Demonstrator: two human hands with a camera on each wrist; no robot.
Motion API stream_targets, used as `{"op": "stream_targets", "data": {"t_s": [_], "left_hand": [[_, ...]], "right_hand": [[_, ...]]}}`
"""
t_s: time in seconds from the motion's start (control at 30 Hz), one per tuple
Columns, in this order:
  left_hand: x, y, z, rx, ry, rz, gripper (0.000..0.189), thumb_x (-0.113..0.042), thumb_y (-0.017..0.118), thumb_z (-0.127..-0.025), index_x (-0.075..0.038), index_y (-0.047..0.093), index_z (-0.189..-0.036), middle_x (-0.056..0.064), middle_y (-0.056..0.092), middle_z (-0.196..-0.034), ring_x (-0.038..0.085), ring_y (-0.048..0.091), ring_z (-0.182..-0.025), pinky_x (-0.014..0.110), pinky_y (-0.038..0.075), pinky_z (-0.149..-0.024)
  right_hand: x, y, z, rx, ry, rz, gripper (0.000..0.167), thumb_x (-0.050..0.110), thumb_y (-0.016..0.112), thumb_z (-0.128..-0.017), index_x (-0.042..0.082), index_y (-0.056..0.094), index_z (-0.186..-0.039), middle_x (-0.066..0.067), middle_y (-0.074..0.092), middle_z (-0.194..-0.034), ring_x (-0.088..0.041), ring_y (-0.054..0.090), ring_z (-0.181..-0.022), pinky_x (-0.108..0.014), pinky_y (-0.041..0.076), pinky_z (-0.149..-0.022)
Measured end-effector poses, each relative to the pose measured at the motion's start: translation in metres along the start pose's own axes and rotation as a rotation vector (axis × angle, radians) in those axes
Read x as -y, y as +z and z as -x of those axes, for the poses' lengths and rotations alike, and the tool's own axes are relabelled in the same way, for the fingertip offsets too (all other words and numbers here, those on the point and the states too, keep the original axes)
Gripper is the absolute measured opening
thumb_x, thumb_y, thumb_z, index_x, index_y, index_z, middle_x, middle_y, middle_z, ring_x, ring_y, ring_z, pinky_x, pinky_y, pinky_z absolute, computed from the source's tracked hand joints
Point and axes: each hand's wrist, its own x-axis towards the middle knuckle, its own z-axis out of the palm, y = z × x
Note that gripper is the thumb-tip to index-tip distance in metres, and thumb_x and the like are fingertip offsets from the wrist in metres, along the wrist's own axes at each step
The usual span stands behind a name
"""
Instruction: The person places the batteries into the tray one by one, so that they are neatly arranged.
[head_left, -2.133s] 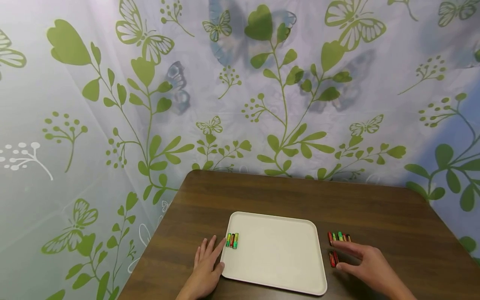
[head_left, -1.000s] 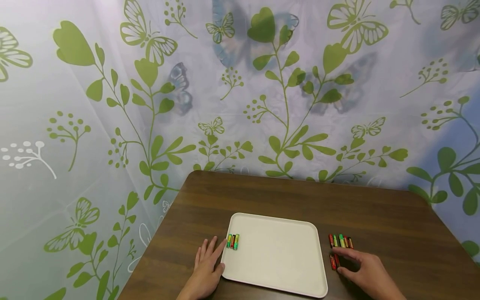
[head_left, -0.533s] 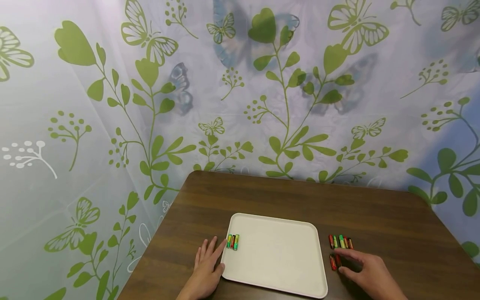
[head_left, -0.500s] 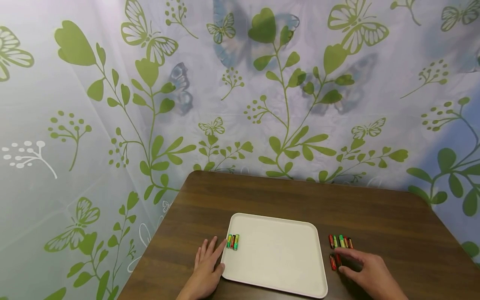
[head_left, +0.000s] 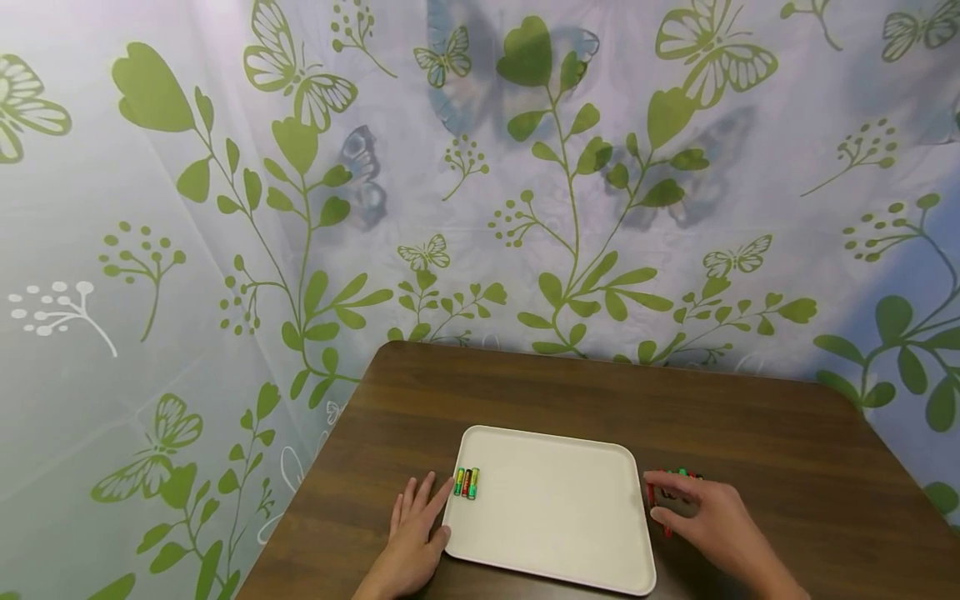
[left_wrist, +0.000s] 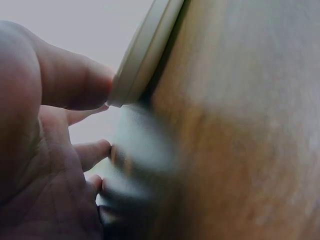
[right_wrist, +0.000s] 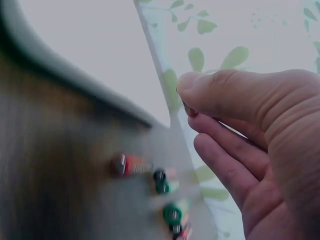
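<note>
My right hand [head_left: 708, 512] pinches a red battery [head_left: 651, 495] between thumb and fingers, just off the right rim of the cream tray [head_left: 555, 508]. In the right wrist view little of that battery [right_wrist: 188, 108] shows past the thumb. On the table below, a single red battery [head_left: 668, 531] lies partly under the hand, and a group of several more batteries [head_left: 683, 472] is mostly hidden behind the fingers. My left hand [head_left: 412, 537] rests at the tray's left rim, fingers spread, thumb touching the rim. Three batteries [head_left: 466, 483] lie side by side inside that left edge.
A brown wooden table [head_left: 525, 383] carries the tray. Behind it and to the left hang curtains [head_left: 480, 208] printed with green leaves and butterflies.
My right hand has lifted one red battery from the front pair and moved it left and away from me, to the tray's right rim. My left hand stays put.
</note>
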Motion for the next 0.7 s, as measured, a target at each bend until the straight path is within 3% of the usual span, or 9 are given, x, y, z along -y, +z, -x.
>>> {"op": "stream_targets", "data": {"t_s": [0.17, 0.2, 0.3, 0.43, 0.7], "left_hand": [[0.001, 0.000, 0.000, 0.001, 0.002, 0.001, 0.067, -0.008, 0.064, -0.103, -0.012, 0.045, -0.168, 0.032, 0.019, -0.179, 0.061, -0.005, -0.165, 0.076, -0.010, -0.128], [0.001, 0.000, 0.000, 0.000, 0.004, 0.001, 0.068, -0.008, 0.064, -0.103, -0.012, 0.045, -0.168, 0.032, 0.019, -0.179, 0.061, -0.005, -0.165, 0.076, -0.010, -0.128], [0.002, 0.000, 0.001, 0.001, 0.007, 0.001, 0.068, -0.008, 0.064, -0.104, -0.013, 0.044, -0.168, 0.031, 0.019, -0.179, 0.060, -0.005, -0.165, 0.076, -0.010, -0.128], [0.002, 0.000, 0.001, 0.002, 0.008, 0.008, 0.068, -0.008, 0.063, -0.104, -0.013, 0.044, -0.169, 0.031, 0.018, -0.179, 0.060, -0.006, -0.165, 0.077, -0.011, -0.127], [0.001, 0.000, 0.002, -0.002, 0.008, 0.006, 0.068, -0.008, 0.063, -0.104, -0.013, 0.044, -0.168, 0.031, 0.019, -0.179, 0.060, -0.005, -0.165, 0.076, -0.010, -0.127]], "right_hand": [[0.013, 0.009, -0.014, -0.021, -0.050, -0.077, 0.045, 0.015, 0.096, -0.082, 0.024, 0.083, -0.124, 0.016, 0.082, -0.098, 0.001, 0.063, -0.078, -0.027, 0.055, -0.068], [0.015, 0.011, -0.017, -0.022, -0.050, -0.100, 0.044, 0.014, 0.095, -0.083, 0.023, 0.083, -0.124, 0.014, 0.083, -0.106, 0.003, 0.062, -0.074, -0.027, 0.056, -0.065], [0.021, 0.018, -0.024, -0.026, -0.052, -0.107, 0.044, 0.015, 0.095, -0.083, 0.025, 0.083, -0.124, 0.013, 0.084, -0.110, 0.005, 0.070, -0.086, -0.028, 0.061, -0.069], [0.029, 0.027, -0.035, -0.047, -0.079, -0.068, 0.047, 0.015, 0.097, -0.080, 0.024, 0.084, -0.125, 0.011, 0.084, -0.114, -0.004, 0.078, -0.109, -0.036, 0.066, -0.085], [0.050, 0.039, -0.060, 0.015, -0.050, -0.109, 0.046, 0.017, 0.094, -0.086, 0.023, 0.082, -0.130, 0.006, 0.083, -0.121, -0.021, 0.081, -0.110, -0.046, 0.066, -0.091]]}}
